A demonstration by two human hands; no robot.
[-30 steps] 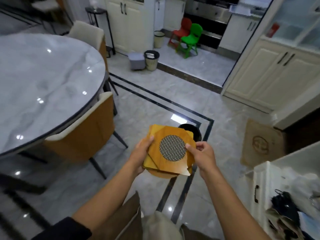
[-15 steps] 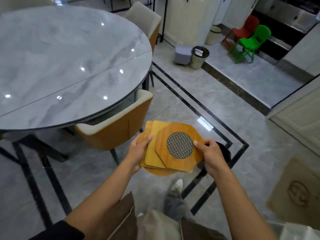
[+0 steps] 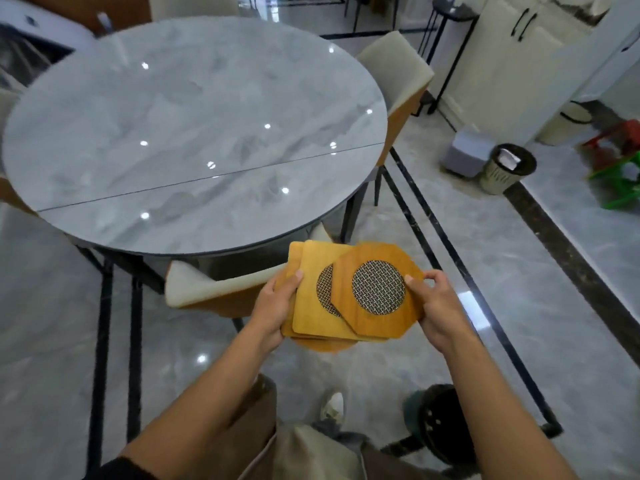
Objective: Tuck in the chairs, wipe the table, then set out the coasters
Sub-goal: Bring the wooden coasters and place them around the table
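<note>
A stack of wooden coasters [image 3: 322,313] with round metal-mesh centres is fanned out in front of me, just short of the round grey marble table [image 3: 194,133]. My left hand [image 3: 275,306] grips the stack's left edge, thumb on top. My right hand [image 3: 436,306] pinches the right edge of the top octagonal coaster [image 3: 377,292], which is slid to the right off the others. A cream-and-orange chair [image 3: 214,289] is tucked under the near table edge; another chair [image 3: 398,74] stands tucked in at the far right.
A black round bin [image 3: 440,424] stands on the floor by my feet. A grey box [image 3: 467,154] and a small waste bin [image 3: 507,168] sit to the right near white cabinets [image 3: 502,53]. Red and green plastic chairs [image 3: 620,168] are at the far right.
I have turned left and stepped closer, so the table now fills the view. The top coaster has slid further right, uncovering the mesh of the coaster below.
</note>
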